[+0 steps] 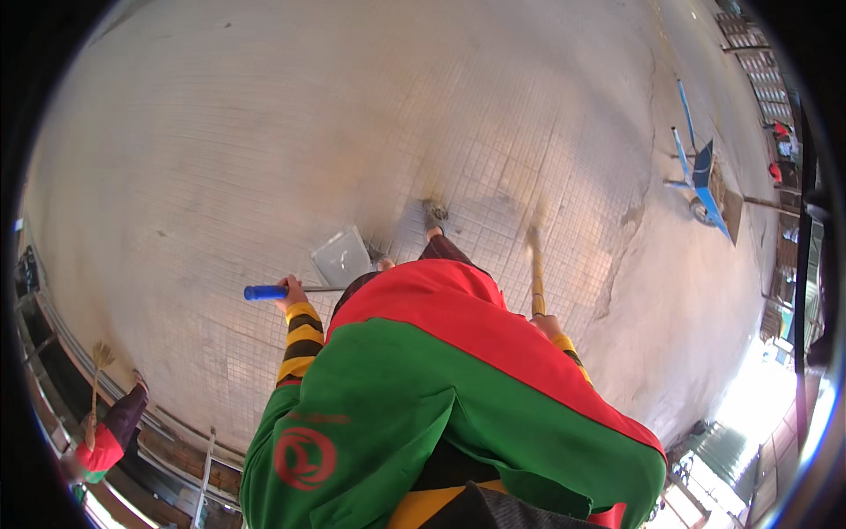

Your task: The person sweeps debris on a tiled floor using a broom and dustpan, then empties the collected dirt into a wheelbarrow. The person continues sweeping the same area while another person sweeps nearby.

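My left hand is wrapped round the metal rod of a long-handled dustpan, just beside its blue grip. The pale, flat dustpan is down by the floor, next to my foot. In my right hand is a yellow stick handle, which looks like a broom's. It points away from me, and its far end is smeared, so the bristles cannot be made out. Striped yellow and black sleeves cover both forearms. My right shoe is planted ahead on the tiles.
Small square tiles pave the floor. A blue wheelbarrow stands at the far right, near a slatted wall. At lower left another person holds a straw broom. A white ladder-like frame stands along the left edge.
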Demonstrator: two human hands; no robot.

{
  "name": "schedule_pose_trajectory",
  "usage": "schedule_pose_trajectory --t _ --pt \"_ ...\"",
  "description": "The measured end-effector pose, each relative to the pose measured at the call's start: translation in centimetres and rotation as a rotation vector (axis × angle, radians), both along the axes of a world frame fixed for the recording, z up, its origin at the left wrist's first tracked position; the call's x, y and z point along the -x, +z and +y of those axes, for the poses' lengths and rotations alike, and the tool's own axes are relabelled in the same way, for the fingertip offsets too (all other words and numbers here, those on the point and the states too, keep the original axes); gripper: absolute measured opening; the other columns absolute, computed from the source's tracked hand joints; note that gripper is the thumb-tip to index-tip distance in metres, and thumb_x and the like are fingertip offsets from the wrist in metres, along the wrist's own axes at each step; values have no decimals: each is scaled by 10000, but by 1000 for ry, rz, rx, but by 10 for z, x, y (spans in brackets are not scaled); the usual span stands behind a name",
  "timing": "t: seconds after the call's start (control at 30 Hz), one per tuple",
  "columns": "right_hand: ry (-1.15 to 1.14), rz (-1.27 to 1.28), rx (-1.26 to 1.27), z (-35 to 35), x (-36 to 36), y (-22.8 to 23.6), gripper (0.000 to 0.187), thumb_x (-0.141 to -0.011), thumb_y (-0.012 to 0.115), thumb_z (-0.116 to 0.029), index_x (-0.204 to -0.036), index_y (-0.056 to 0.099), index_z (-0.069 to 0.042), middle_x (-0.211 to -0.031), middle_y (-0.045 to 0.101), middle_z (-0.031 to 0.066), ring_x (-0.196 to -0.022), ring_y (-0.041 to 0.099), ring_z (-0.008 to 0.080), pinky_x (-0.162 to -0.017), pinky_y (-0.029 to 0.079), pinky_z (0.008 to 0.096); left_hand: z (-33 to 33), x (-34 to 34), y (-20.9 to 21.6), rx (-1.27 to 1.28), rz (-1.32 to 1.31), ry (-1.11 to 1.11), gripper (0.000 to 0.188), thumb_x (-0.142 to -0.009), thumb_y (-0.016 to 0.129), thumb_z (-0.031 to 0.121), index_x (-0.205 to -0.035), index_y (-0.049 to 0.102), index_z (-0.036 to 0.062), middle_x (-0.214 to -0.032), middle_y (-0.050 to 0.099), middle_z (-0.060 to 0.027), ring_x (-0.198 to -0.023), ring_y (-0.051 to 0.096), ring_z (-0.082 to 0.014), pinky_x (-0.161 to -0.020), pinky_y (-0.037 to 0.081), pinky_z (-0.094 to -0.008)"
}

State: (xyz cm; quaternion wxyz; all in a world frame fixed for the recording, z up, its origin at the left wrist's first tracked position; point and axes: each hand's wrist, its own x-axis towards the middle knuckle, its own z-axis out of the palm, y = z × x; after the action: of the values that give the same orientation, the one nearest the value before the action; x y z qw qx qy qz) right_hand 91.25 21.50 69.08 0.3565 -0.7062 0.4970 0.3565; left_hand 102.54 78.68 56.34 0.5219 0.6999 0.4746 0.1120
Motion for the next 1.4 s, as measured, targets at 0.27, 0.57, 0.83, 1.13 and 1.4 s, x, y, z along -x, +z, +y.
schedule_pose_trajectory --t 0.27,0.57,0.83,1.13,1.4 --pt "-665 94 -414 -74 -93 -96 240 -669 514 -109 -453 420 -65 -397 417 97 -311 412 240 -311 363 356 -13 1 28 -10 131 100 226 -768 572 190 -848 562 -22 -699 604 -107 -611 589 -173 -606 472 -300" --pt "644 -92 -338 90 -258 -84 182 -552 661 -138 -654 599 -1 -625 583 107 -532 563 186 -481 449 310 -21 17 44 -147 46 -74 199 -763 587 152 -827 571 -35 -691 596 -102 -614 583 -176 -582 469 -296" --pt "777 -44 -642 228 -316 -80 148 -570 665 -148 -625 622 -17 -600 595 101 -511 564 204 -447 447 353 -31 36 52 -162 71 -48 161 -738 594 122 -773 583 -34 -664 587 -103 -585 584 -178 -576 478 -290" --pt "816 -312 -649 126 -316 -58 354 -561 619 -83 -901 557 -6 -599 552 83 -488 544 183 -447 439 302 -40 38 29 -112 143 236 183 -724 617 161 -776 614 -14 -635 603 -87 -586 595 -159 -577 471 -270" --pt "575 -313 -141 -4 -224 -14 281 -572 604 -5 -848 553 2 -547 526 74 -410 509 177 -376 409 307 -40 43 9 -224 228 97 196 -722 636 202 -791 627 19 -660 609 -85 -625 583 -167 -604 462 -300"
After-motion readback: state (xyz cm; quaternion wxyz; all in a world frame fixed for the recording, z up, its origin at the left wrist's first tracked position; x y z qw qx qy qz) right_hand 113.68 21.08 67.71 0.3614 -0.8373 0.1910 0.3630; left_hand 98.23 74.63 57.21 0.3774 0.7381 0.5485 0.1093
